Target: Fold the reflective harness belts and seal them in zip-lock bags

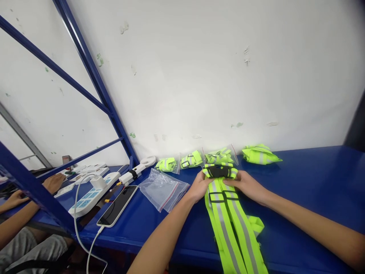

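Note:
A neon-yellow reflective harness (pixel 225 224) with grey stripes stretches toward me over the blue table, its lower straps reaching the bottom of the view. My left hand (pixel 200 185) grips its folded top end from the left, beside the black buckle (pixel 219 171). On the other side, my right hand (pixel 245 185) holds the same end, thumb on top of the straps. Two black strap sliders (pixel 224 196) lie just below the hands. Behind them, a bagged harness (pixel 219 156) rests near the wall. The fingers under the fabric are hidden.
Clear zip bags (pixel 164 188) lie left of my hands, near a charging phone (pixel 117 205), a power strip (pixel 94 194) and a small white fan (pixel 148 161). Other bundled harnesses (pixel 261 154) line the wall. Beyond the blue frame (pixel 105 95), another person's hands (pixel 53 183) are visible.

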Available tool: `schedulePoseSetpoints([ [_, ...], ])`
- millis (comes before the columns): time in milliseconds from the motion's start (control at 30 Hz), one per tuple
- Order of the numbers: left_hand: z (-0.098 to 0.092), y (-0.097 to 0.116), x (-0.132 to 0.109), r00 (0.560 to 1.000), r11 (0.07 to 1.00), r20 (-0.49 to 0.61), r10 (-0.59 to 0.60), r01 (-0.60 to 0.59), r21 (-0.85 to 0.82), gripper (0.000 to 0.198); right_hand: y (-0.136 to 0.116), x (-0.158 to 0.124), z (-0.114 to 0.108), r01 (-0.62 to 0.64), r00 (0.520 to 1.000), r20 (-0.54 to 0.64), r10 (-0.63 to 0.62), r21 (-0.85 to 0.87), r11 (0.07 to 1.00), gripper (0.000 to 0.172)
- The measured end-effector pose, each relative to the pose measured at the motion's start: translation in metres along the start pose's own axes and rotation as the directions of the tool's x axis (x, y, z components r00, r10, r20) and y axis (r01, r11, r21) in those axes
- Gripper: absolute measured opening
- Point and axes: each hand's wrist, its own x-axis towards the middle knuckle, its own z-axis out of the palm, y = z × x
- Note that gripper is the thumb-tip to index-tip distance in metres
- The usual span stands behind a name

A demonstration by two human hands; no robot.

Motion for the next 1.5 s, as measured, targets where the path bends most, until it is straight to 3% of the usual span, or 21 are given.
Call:
schedulePoseSetpoints([
  [67, 0.007, 0.000, -0.002, 0.999, 1.000, -0.047, -0.005, 0.005, -0.009, 0.045, 0.002, 0.000, 0.001, 0.074, 0.996, -0.051, -0.075, -0.016, 0.997, 0.046],
  [167, 0.015, -0.004, -0.003, 0.995, 0.988, -0.065, -0.079, 0.070, -0.136, 0.049, 0.006, 0.000, 0.001, 0.150, 0.983, -0.109, -0.148, 0.014, 0.989, 0.078],
  [267, 0.018, -0.005, -0.004, 0.985, 0.943, 0.057, -0.160, 0.170, -0.286, 0.052, 0.010, -0.001, -0.001, 0.181, 0.975, -0.122, -0.183, -0.031, 0.983, 0.094],
  [367, 0.014, -0.001, -0.006, 0.945, 0.900, 0.265, -0.193, 0.278, -0.337, 0.054, 0.011, -0.002, -0.002, 0.203, 0.960, -0.158, -0.232, -0.182, 0.962, 0.092],
  [433, 0.011, 0.002, -0.006, 0.915, 0.881, 0.344, -0.211, 0.331, -0.339, 0.057, 0.011, -0.001, -0.004, 0.242, 0.942, -0.152, -0.299, -0.309, 0.920, 0.081],
  [533, 0.007, 0.002, -0.006, 0.894, 0.862, 0.357, -0.272, 0.391, -0.323, 0.059, 0.012, 0.001, -0.007, 0.293, 0.925, -0.084, -0.370, -0.463, 0.837, 0.061],
  [633, 0.007, -0.002, -0.004, 0.902, 0.860, 0.300, -0.311, 0.402, -0.316, 0.052, 0.011, 0.000, -0.009, 0.280, 0.931, -0.063, -0.361, -0.512, 0.812, 0.058],
  [800, 0.010, -0.004, -0.003, 0.974, 0.908, 0.069, -0.217, 0.227, -0.353, 0.050, 0.005, -0.008, -0.004, 0.190, 0.980, -0.002, -0.199, -0.292, 0.937, 0.077],
  [900, 0.010, -0.003, -0.003, 0.991, 0.930, 0.036, -0.127, 0.131, -0.344, 0.055, 0.003, -0.007, 0.002, 0.100, 0.992, -0.071, -0.100, 0.000, 0.995, 0.085],
  [1033, 0.010, -0.005, -0.001, 0.995, 0.949, 0.031, -0.094, 0.099, -0.298, 0.048, 0.004, 0.001, 0.004, -0.056, 0.989, -0.112, 0.093, 0.296, 0.954, 0.076],
  [1167, 0.009, -0.007, 0.002, 0.996, 0.967, -0.058, -0.063, 0.046, -0.251, 0.023, 0.003, 0.001, 0.000, -0.144, 0.988, -0.022, 0.155, 0.260, 0.955, 0.068],
  [1300, 0.007, -0.002, 0.001, 0.995, 0.957, -0.087, -0.046, 0.019, -0.290, 0.017, 0.001, -0.004, -0.001, -0.130, 0.991, 0.012, 0.130, 0.170, 0.977, 0.075],
  [1433, 0.002, 0.012, -0.004, 0.995, 0.920, 0.092, -0.035, 0.068, -0.387, 0.052, 0.002, -0.001, -0.003, -0.086, 0.993, -0.062, 0.105, 0.250, 0.964, 0.077],
  [1500, 0.000, 0.015, -0.005, 0.989, 0.911, 0.131, -0.067, 0.114, -0.397, 0.070, 0.005, 0.002, -0.005, -0.057, 0.994, -0.074, 0.078, 0.254, 0.966, 0.070],
])
